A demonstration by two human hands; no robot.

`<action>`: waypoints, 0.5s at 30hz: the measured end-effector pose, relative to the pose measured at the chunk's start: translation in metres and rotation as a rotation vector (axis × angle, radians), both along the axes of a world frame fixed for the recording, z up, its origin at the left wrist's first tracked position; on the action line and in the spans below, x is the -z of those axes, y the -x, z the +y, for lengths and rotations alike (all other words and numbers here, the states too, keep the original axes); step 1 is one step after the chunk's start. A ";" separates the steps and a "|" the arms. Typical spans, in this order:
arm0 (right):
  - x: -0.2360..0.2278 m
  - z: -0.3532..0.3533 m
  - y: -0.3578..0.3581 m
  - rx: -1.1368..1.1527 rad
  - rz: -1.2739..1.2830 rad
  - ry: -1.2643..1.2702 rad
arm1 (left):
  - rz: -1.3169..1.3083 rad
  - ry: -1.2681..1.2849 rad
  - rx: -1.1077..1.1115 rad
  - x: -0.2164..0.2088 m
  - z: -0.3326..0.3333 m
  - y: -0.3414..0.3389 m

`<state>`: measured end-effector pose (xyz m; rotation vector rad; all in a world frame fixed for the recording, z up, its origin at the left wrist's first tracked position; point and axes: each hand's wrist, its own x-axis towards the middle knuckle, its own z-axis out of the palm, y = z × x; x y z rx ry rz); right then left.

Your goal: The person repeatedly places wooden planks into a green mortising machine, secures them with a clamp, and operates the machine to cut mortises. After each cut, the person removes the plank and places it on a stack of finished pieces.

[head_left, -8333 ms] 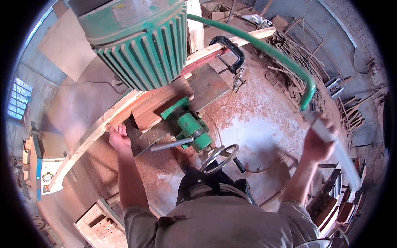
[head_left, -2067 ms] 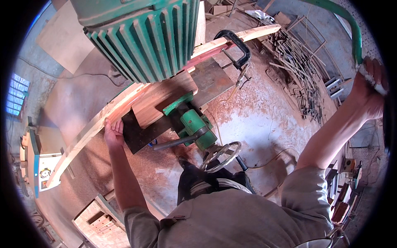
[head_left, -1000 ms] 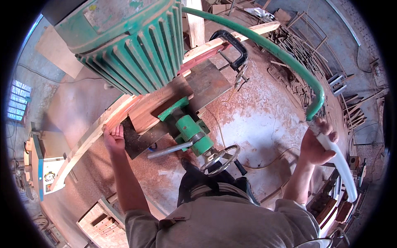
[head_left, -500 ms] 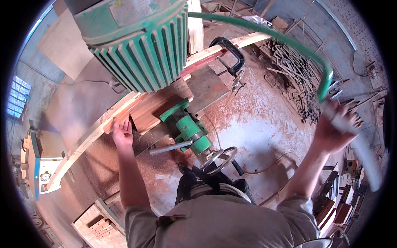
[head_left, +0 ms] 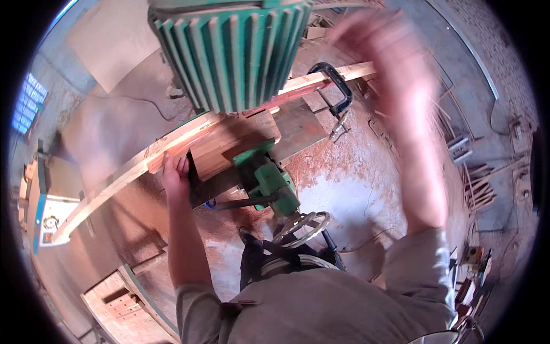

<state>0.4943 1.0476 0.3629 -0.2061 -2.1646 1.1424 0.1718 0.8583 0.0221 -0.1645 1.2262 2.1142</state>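
My left hand (head_left: 175, 176) is at the near edge of a long pale wooden beam (head_left: 137, 162), its curled fingers gripping a reddish wooden piece that lies along it. Beside those fingers a flat reddish-brown wood block (head_left: 226, 146) sits against the beam. Motion smears my right hand (head_left: 375, 43), raised at the upper right beside the ribbed green motor (head_left: 235, 60); what its fingers do is hidden by the blur. Under the block stands a green clamp body (head_left: 275, 183) with a metal handwheel (head_left: 302, 229).
A black C-clamp (head_left: 338, 92) grips the beam's right part. At the left, the beam's far end reaches a cabinet (head_left: 57, 209) with a dial. A slotted wooden box (head_left: 123, 304) stands lower left. Sawdust covers much of the floor (head_left: 321, 149), and scrap sticks (head_left: 480, 192) lie at right.
My right arm has swung up and inward, with the green lever swinging away toward the top. The view has shifted, and my left hand's fingers are more curled at the wood.
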 end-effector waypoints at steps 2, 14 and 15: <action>0.063 -0.050 0.037 -0.018 -0.487 -0.015 | 0.004 -0.037 0.024 -0.001 0.000 0.000; 0.254 0.014 -0.085 0.371 -0.171 0.951 | -0.045 -0.051 0.061 -0.004 0.008 -0.003; 0.265 0.019 -0.097 0.631 -0.454 0.666 | -0.057 -0.063 0.041 0.000 0.007 -0.001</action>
